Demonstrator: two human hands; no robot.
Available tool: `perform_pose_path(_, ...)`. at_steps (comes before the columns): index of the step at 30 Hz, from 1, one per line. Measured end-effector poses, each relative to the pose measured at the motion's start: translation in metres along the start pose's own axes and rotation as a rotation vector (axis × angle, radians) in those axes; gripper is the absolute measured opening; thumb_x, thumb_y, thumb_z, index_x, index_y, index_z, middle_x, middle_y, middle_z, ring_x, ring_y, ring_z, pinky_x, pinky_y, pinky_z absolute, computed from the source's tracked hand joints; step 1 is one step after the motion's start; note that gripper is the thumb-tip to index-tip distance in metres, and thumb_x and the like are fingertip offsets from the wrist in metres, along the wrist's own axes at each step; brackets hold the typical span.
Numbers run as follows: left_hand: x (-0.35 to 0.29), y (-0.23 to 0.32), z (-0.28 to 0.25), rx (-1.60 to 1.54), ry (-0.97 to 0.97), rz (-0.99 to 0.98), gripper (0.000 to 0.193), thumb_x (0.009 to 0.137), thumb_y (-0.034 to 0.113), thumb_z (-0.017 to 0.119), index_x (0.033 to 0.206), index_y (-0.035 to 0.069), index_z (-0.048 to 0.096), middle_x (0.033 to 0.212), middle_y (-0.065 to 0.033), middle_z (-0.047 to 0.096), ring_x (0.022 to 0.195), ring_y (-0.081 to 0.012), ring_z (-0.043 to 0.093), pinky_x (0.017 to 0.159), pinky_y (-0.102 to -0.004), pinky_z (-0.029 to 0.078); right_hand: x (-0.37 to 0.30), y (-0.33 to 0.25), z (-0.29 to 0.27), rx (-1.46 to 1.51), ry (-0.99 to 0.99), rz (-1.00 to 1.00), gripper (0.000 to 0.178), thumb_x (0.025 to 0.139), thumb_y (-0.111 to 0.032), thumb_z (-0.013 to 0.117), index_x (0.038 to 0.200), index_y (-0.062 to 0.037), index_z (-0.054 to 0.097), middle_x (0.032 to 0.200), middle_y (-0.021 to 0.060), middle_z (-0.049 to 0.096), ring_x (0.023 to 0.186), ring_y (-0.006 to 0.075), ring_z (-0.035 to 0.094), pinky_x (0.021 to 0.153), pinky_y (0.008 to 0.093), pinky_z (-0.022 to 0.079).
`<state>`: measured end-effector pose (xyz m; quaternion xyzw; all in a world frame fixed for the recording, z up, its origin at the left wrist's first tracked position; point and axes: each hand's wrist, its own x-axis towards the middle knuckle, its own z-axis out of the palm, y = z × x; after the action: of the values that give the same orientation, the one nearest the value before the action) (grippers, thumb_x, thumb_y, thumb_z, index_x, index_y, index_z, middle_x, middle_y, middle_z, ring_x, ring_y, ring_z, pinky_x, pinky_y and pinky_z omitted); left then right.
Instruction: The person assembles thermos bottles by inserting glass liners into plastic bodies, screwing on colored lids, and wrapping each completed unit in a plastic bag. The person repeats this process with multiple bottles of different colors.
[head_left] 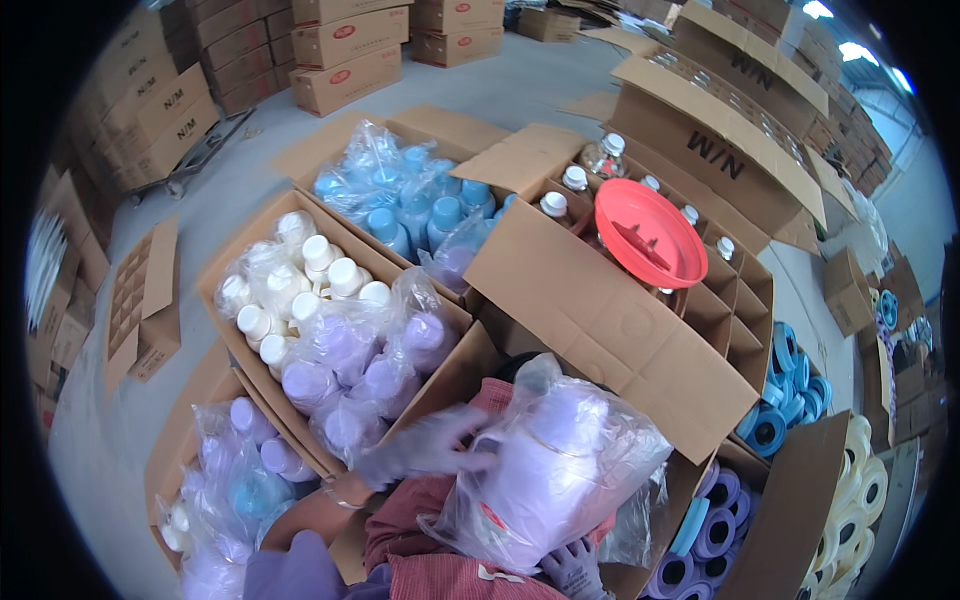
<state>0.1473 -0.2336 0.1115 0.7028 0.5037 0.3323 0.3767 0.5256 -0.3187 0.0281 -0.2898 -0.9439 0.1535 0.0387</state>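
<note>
Between the two hands, a lilac container (565, 430) wrapped in a clear plastic bag (640, 455) is held in front of the body. The left hand (430, 445), gloved and blurred, is held open at the container's left side. Beneath the lower right side, the gloved right hand (575, 570) is placed with fingers spread by the bag; whether anything is gripped cannot fairly be told, its palm being hidden.

Left of the left hand, bagged lilac bottles (250, 420) are packed in an open carton (195, 385). To the right of the right hand, lilac rings (715, 535) are piled, with cream rings (850, 510) farther right. Just beyond the left hand, white bottles (345, 275) are packed with more lilac ones. Ahead of the right hand, a red dish (685, 245) is rested on a divided carton (745, 330). Beyond the left hand's carton, blue bottles (445, 215) are gathered. Farthest from both hands, closed cartons (345, 45) are stacked.
</note>
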Motion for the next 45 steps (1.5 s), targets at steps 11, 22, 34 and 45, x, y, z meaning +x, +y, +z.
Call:
perform_pose_path(11, -0.115, -0.106, -0.03, -0.57, 0.488, -0.151, 0.032, 0.085, 0.002, 0.06, 0.117, 0.001, 0.063, 0.111, -0.0105, 0.069, 0.1, -0.0248, 0.067, 0.086, -0.0398, 0.058, 0.239, 0.009, -0.125, 0.427, 0.465, -0.02, 0.021, 0.079, -0.017, 0.071, 0.092, -0.006, 0.059, 0.093, 0.0125, 0.06, 0.077, 0.0332, 0.062, 0.063, 0.0414, 0.051)
perform_pose_path(22, 0.135, -0.283, -0.275, -0.121, 0.813, -0.394, 0.026, 0.09, 0.013, 0.061, 0.104, -0.009, 0.059, 0.089, -0.0143, 0.067, 0.07, -0.025, 0.07, 0.059, -0.035, 0.061, 0.558, 0.147, -0.167, -0.303, 0.431, -0.325, 0.042, 0.084, -0.022, 0.066, 0.123, -0.0098, 0.057, 0.133, 0.0162, 0.053, 0.127, 0.0382, 0.047, 0.108, 0.0542, 0.035)
perform_pose_path(34, 0.272, -0.244, -0.214, 0.836, 0.211, -0.632, 0.022, 0.084, 0.021, 0.067, 0.1, 0.009, 0.075, 0.098, -0.0113, 0.074, 0.092, -0.0305, 0.072, 0.078, -0.0434, 0.056, 0.573, 0.161, -0.164, 0.07, 0.482, -0.203, 0.064, 0.082, -0.02, 0.069, 0.14, -0.0061, 0.045, 0.134, 0.0218, 0.049, 0.128, 0.0404, 0.045, 0.113, 0.0526, 0.032)
perform_pose_path(45, 0.286, -0.225, -0.171, 0.823, -0.251, -0.498, 0.04, 0.09, 0.038, 0.058, 0.119, 0.012, 0.069, 0.121, -0.0125, 0.067, 0.112, -0.0298, 0.064, 0.095, -0.0436, 0.049, 0.573, 0.156, -0.169, -0.001, 0.429, -0.287, 0.05, 0.082, -0.02, 0.071, 0.126, -0.0065, 0.054, 0.123, 0.0166, 0.055, 0.12, 0.0369, 0.051, 0.11, 0.0533, 0.035)
